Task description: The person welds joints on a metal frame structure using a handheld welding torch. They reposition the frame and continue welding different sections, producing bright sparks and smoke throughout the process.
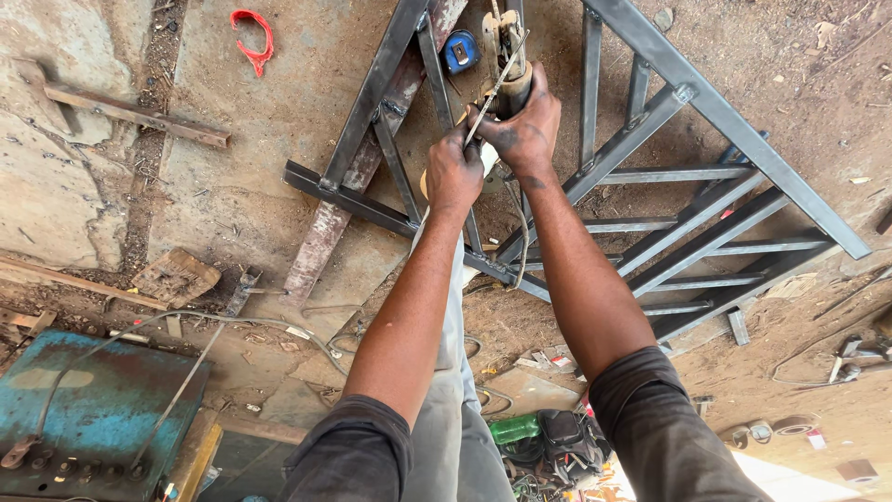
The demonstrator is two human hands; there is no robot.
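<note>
A dark bag (565, 437) lies open on the ground near the person's feet, with small tools inside it that are too cluttered to tell apart; a green bottle (514, 429) lies just beside it.

The right hand (526, 128) is closed around the handle of an electrode holder (506, 56), which stands upright over the steel frame (650, 177). The left hand (453, 172) is curled shut just beside it, its fingertips pinching the lower end of a thin welding rod (492, 88). The rod slants up from that pinch to the holder's head, where it seems to sit in the clamp, though the joint is hard to see.

Just beyond both hands a blue tape measure (461, 51) rests on the frame. Far off to the left of the grip, a red clip (253, 39) lies on the concrete, and a blue welding machine (93, 409) sits back near the person's left side.
</note>
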